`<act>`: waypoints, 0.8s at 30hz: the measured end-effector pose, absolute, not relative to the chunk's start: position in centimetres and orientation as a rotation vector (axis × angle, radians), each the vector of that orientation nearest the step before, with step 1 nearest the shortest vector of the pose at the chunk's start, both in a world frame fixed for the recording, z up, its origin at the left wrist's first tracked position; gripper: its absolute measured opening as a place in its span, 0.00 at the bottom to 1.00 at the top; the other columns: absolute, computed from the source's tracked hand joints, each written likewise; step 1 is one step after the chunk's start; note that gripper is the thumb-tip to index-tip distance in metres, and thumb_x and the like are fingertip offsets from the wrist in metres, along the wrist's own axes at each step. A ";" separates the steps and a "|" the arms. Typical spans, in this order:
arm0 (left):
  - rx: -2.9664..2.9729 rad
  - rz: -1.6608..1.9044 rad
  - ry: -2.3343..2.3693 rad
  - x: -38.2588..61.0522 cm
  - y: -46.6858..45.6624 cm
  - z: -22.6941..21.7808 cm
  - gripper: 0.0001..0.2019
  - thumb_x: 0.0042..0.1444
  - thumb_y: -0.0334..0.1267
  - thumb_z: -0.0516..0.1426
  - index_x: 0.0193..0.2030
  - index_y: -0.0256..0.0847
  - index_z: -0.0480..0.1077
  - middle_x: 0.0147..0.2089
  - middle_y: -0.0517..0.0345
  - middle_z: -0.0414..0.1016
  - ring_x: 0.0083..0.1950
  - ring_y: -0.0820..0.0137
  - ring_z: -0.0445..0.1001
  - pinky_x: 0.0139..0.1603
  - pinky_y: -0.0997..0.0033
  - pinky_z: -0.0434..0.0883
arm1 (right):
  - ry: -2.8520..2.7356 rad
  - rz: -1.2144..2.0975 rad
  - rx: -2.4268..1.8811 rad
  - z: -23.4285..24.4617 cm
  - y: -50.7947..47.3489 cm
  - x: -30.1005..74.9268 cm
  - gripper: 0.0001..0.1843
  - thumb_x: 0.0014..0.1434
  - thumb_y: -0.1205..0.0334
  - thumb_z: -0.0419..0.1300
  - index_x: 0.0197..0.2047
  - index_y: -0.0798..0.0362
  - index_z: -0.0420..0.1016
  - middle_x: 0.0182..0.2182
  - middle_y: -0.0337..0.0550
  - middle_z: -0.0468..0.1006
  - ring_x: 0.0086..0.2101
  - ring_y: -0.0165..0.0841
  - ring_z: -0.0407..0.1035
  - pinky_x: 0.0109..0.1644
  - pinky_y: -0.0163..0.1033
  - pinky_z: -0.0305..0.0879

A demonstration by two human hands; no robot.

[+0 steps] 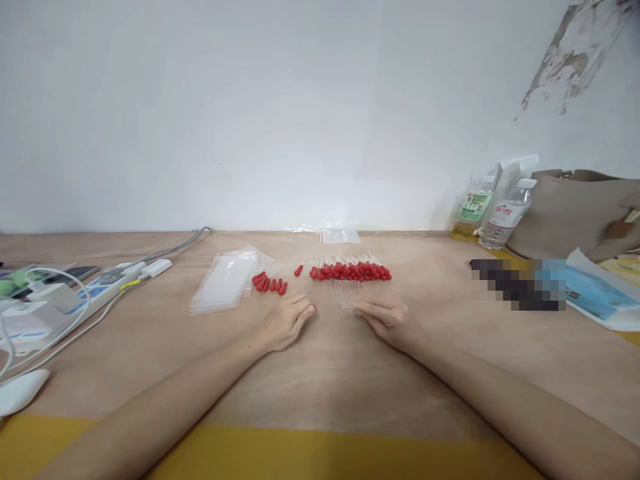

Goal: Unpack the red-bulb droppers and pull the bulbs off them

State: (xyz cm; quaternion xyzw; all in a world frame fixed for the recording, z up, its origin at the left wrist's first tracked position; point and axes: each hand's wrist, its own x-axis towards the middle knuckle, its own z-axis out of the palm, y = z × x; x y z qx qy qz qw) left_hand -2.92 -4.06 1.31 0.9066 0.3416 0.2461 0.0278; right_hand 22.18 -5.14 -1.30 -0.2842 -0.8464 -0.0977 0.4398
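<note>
A row of glass droppers with red rubber bulbs [350, 271] lies side by side in the middle of the wooden table [320, 373], their clear tubes pointing toward me. My right hand [387, 319] rests palm down at the tube ends, fingers stretched flat and touching them. My left hand [290, 319] lies on the table just left of the row, fingers loosely extended and holding nothing. Several loose red bulbs [270, 283] lie to the left, with one single bulb [299, 270] between them and the row. A stack of clear plastic bags [225, 283] sits further left.
A white power strip with cables [95, 287] and a white mouse [20, 392] occupy the left side. Two bottles [493, 210], a beige bag [575, 213] and a blue packet [595, 293] stand at the right. More clear bags [339, 235] lie by the wall.
</note>
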 end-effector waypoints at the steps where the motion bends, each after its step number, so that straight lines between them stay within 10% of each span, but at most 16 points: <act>1: 2.755 0.814 1.127 -3.6 -3.7 1.6 0.16 0.62 0.39 0.39 0.28 0.39 0.60 0.29 0.58 0.62 0.33 0.71 0.62 0.37 0.70 0.61 | -2.061 -0.231 -0.774 -1.2 -5.0 22.6 0.13 0.57 0.68 0.52 0.43 0.49 0.72 0.35 0.42 0.76 0.34 0.29 0.70 0.37 0.33 0.68; 7: 2.443 1.168 1.751 -8.7 1.3 4.7 0.13 0.57 0.38 0.45 0.41 0.37 0.68 0.36 0.53 0.65 0.42 0.67 0.66 0.44 0.68 0.64 | -1.924 -0.096 -1.155 -1.5 -3.4 23.6 0.16 0.58 0.63 0.48 0.47 0.55 0.71 0.27 0.44 0.69 0.29 0.30 0.66 0.34 0.35 0.66; 14: 2.281 0.581 2.167 -12.9 6.2 4.6 0.17 0.51 0.41 0.50 0.48 0.39 0.66 0.36 0.55 0.72 0.39 0.65 0.70 0.39 0.69 0.65 | -1.878 0.026 -1.537 -1.4 -2.7 23.5 0.17 0.51 0.70 0.48 0.44 0.58 0.68 0.34 0.48 0.72 0.34 0.35 0.67 0.37 0.37 0.61; 24: 2.468 0.563 2.156 -8.2 6.0 5.4 0.18 0.48 0.54 0.49 0.33 0.44 0.72 0.40 0.54 0.74 0.47 0.58 0.67 0.48 0.58 0.58 | -1.905 -0.094 -1.630 -0.7 -3.9 22.3 0.08 0.52 0.66 0.49 0.33 0.52 0.68 0.34 0.41 0.75 0.35 0.34 0.66 0.38 0.40 0.48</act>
